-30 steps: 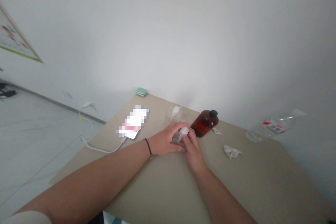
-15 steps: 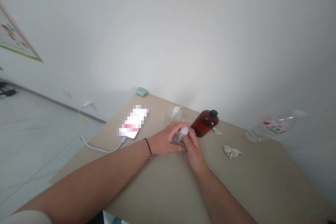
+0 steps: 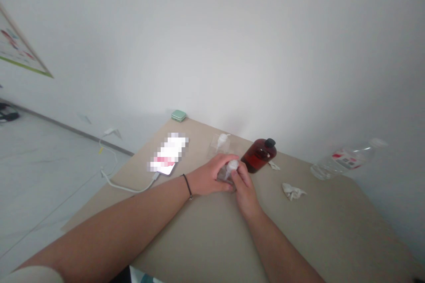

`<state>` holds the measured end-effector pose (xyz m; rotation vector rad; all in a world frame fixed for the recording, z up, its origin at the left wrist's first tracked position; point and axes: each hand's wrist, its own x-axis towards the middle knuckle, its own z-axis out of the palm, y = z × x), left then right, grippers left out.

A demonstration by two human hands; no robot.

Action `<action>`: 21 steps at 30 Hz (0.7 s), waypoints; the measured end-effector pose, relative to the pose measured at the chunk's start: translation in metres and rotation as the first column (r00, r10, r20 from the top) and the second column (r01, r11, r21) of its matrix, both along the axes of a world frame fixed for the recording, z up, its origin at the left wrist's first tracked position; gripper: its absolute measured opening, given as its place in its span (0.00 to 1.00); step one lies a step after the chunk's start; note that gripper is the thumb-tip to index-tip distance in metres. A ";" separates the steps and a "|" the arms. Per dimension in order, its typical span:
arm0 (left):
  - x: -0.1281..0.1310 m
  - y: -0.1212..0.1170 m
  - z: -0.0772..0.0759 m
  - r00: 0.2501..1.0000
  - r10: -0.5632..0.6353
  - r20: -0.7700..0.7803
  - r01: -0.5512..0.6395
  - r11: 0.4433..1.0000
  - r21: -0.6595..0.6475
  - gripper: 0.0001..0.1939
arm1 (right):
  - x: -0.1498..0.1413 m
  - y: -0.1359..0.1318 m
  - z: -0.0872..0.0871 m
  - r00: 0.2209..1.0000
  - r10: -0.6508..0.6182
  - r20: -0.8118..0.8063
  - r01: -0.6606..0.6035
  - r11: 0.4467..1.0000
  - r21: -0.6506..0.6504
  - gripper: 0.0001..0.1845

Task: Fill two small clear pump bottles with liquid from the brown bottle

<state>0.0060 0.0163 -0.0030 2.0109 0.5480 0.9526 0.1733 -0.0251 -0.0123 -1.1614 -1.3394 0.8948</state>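
The left hand [image 3: 205,180] curls around the body of a small clear bottle [image 3: 223,174], its fingers along the far side and its thumb along the near side. The right hand [image 3: 247,192] closes on the white pump head [image 3: 233,165] at the top, with the thumb laid on it; how far its fingers wrap behind is hidden. The bottle sits between the two palms, low over the tabletop [image 3: 209,239].

For good control, the left hand should brace the body firmly without squeezing it out of shape, while the right keeps the pump head in line with the neck and moves it evenly, so that it neither tips nor slips. Whether the threads are engaged cannot be told.

The amber bottle [image 3: 256,158] with its black cap [image 3: 270,143] is just beyond the right fingers, so the knuckles need care there. A second clear pump bottle [image 3: 222,140] lies behind the left hand. Farther right are a crumpled tissue [image 3: 292,192] and a labelled plastic bottle [image 3: 345,160]; farther left, a phone [image 3: 170,152] on a white charging cable [image 3: 141,192] and a green case [image 3: 178,116].
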 end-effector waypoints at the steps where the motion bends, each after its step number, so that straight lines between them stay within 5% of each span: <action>1: 0.000 0.000 0.000 1.000 0.002 -0.002 -0.002 1.000 -0.001 0.40 | 0.000 0.000 0.000 1.000 -0.003 0.002 0.003 1.000 -0.002 0.20; 21: 0.000 -0.002 0.003 1.000 -0.013 0.028 0.014 0.999 -0.038 0.40 | 0.001 0.002 -0.004 1.000 0.007 0.006 -0.007 1.000 0.018 0.19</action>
